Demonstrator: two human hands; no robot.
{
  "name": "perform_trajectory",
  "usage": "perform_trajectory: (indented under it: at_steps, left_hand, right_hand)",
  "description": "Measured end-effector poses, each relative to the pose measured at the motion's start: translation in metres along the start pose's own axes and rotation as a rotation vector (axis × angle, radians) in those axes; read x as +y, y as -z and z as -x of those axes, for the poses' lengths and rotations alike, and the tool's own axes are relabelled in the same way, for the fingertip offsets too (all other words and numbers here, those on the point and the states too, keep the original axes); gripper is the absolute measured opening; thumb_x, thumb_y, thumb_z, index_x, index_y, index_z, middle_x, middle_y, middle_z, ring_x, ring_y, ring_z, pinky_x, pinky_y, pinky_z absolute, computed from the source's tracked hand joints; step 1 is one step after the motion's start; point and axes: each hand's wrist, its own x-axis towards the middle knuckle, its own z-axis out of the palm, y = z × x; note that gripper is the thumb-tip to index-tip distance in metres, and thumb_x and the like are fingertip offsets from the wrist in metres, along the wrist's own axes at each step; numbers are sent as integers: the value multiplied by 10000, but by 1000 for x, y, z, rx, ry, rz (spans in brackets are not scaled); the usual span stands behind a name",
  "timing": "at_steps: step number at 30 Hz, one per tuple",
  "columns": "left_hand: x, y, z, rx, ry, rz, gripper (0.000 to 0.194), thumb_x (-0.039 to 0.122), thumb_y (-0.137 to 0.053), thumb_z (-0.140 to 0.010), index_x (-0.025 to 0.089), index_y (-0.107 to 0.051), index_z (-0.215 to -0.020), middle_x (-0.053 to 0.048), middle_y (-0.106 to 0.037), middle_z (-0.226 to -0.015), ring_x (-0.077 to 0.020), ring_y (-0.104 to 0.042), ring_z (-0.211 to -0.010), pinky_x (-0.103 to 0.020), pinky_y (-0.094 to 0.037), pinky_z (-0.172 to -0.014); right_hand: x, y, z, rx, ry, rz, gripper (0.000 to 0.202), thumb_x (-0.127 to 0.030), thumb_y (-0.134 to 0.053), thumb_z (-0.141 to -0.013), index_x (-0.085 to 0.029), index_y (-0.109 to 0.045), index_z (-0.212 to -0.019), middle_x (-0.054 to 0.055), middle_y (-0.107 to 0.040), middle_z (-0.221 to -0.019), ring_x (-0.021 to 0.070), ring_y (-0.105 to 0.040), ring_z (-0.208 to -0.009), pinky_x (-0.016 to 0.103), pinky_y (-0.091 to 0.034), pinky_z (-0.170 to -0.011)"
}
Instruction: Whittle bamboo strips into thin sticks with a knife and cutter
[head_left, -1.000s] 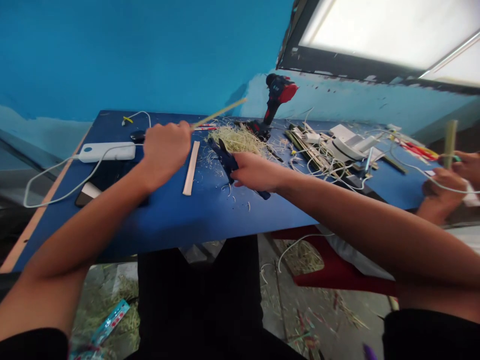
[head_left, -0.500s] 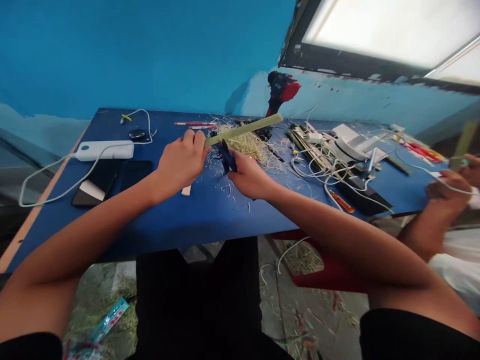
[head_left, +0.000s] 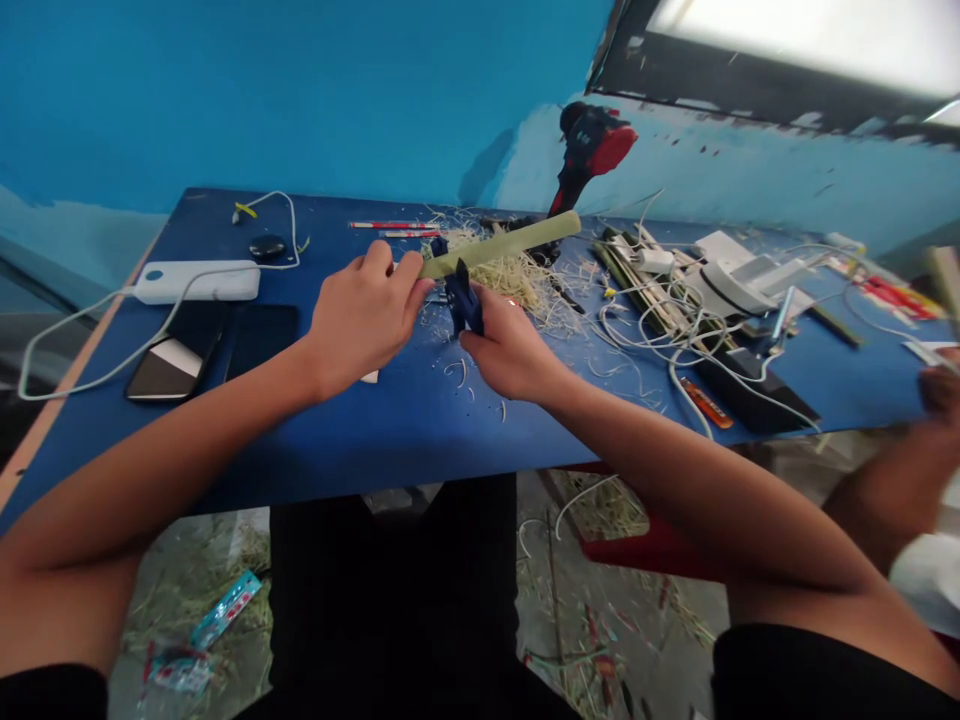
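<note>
My left hand (head_left: pixel 367 315) is closed around the near end of a pale green bamboo strip (head_left: pixel 525 238), which points up and to the right. A dark blue tool (head_left: pixel 466 300), with a pointed end beside the strip, is gripped in my closed right hand (head_left: pixel 510 340). Its exact kind is hard to make out, since my fingers cover part of it. Behind both hands lies a heap of thin pale shavings (head_left: pixel 510 285). Loose curls are scattered on the blue table (head_left: pixel 420 430) below the tool.
A black and red power drill (head_left: pixel 589 155) stands by the wall. Left are a white power bank (head_left: pixel 199 281) and a dark phone (head_left: pixel 176 355). Tangled white cables (head_left: pixel 660 335) and an orange cutter (head_left: pixel 706 402) lie right. Another person's arm (head_left: pixel 892 480) is at the right edge.
The view has shifted, so table things appear higher and farther right on that side. Both hands keep their holds on the strip and tool. The other person's hand appears farther right.
</note>
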Motion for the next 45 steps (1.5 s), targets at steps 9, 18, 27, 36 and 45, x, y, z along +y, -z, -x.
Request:
perform_trajectory:
  at_steps: [9, 18, 27, 36, 45]
  left_hand:
    - [3, -3, 0, 0, 19, 61, 531, 538, -283, -1145, 223, -682, -1299, -178, -699, -1181, -299, -737, -1004, -388, -574, -786]
    - [5, 0, -1, -22, 36, 72, 553, 539, -273, -1147, 201, -680, -1308, -199, -708, -1214, -305, -748, -999, -378, -545, -783]
    - [6, 0, 5, 34, 35, 48, 506, 514, -343, -1129, 218, -730, -1264, -176, -753, -1214, -299, -750, -978, -362, -502, -727]
    - [0, -7, -3, 45, 74, 78, 414, 461, -413, -1110, 220, -735, -1206, -149, -780, -1123, -309, -748, -1037, -368, -518, -780]
    - [-5, 1, -5, -39, 70, -29, 527, 495, -315, -1154, 186, -718, -1294, -131, -774, -1222, -280, -731, -949, -411, -483, -761]
  right_hand:
    - [-4, 3, 1, -10, -45, -23, 445, -191, -552, -767, -227, -603, -1207, 153, -742, -1216, 359, -665, -1131, 542, -507, -1015]
    - [-4, 2, 1, -5, -65, -25, 527, -185, -552, -782, -209, -617, -1304, 164, -733, -1276, 372, -663, -1180, 554, -510, -1030]
    - [6, -10, -4, 43, -68, -55, 406, -197, -567, -792, -228, -602, -1195, 145, -716, -1239, 343, -641, -1137, 535, -496, -1018]
    - [10, -16, -15, 61, -101, -22, 174, -323, -578, -898, -262, -612, -1058, 96, -714, -993, 318, -641, -992, 475, -489, -918]
    - [4, -24, -28, 83, -141, 32, 190, -456, -555, -973, -268, -533, -956, 114, -696, -945, 333, -650, -1000, 453, -475, -884]
